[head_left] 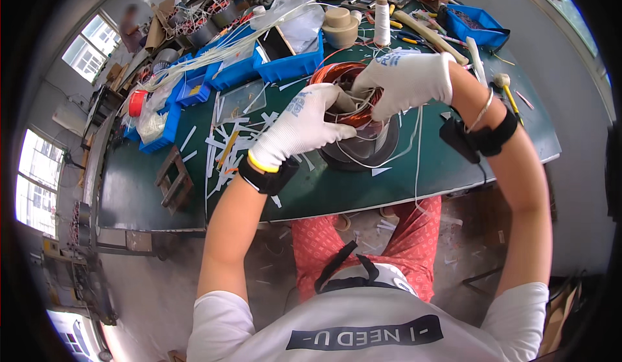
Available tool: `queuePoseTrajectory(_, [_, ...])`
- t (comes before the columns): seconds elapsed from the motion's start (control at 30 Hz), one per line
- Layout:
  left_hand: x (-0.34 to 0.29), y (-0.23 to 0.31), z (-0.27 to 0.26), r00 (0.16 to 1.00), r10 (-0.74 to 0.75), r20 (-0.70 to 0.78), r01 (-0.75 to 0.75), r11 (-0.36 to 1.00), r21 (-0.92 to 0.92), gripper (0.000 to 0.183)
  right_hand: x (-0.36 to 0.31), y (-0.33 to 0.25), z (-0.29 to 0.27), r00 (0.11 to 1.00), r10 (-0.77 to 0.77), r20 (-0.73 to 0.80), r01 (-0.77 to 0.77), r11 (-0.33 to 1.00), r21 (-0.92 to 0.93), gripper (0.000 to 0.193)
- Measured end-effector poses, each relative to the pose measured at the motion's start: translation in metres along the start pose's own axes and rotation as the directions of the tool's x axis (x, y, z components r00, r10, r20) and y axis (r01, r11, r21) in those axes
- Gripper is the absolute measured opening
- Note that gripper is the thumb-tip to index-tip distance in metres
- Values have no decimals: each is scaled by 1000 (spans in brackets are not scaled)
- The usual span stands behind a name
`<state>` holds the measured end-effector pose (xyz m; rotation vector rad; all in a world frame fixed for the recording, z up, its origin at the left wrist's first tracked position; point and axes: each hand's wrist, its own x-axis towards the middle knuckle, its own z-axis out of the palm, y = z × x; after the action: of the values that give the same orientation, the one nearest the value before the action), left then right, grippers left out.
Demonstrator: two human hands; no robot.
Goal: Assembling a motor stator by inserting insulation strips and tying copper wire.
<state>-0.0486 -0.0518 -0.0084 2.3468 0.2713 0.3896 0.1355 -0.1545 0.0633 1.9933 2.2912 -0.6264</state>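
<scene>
A motor stator with orange copper windings (334,72) stands at the table's front middle, on or in a dark round base (379,149). My left hand (308,116), in a white glove, grips the winding's near left rim, thumb outside, fingertips partly hidden in the ring. My right hand (407,83), also gloved, bends over the right side with its fingers closed at the opening, beside thin white cord (418,135). The cord loops over the near side of the base and hangs past the table edge. Exactly what the right fingertips pinch is partly covered.
White paper strips (223,151) and a small wooden frame (175,179) lie to the left. Blue bins (291,68) stand behind them. A white thread cone (382,25), a tan tape roll (340,26) and a yellow-handled mallet (508,93) are farther back and right.
</scene>
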Motion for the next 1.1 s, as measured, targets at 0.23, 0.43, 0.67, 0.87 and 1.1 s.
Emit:
queuePoseTrajectory(0.23, [2, -15, -4, 998, -24, 60, 31, 992, -119, 34, 23, -2, 0, 998, 32, 53, -29, 997, -69, 59])
queuePoseTrajectory(0.43, [-3, -19, 4, 974, 216, -66, -217, 976, -14, 32, 10, 11, 23, 993, -30, -117, 51, 982, 182, 41])
queuePoseTrajectory(0.67, [-6, -33, 21, 787, 590, -180, -498, 779, 380, 31, -30, -16, 71, 697, -14, -717, 197, 965, 172, 16])
queuePoseTrajectory(0.87, [-10, -28, 24, 794, 583, -173, -482, 776, 406, 32, -79, -70, 161, 859, 207, -467, 319, 497, 807, 19])
queuePoseTrajectory(1.1, [-11, -41, 33, 772, 583, -255, -422, 768, 482, 27, -11, -36, 124, 773, 17, -634, 628, -160, 762, 30])
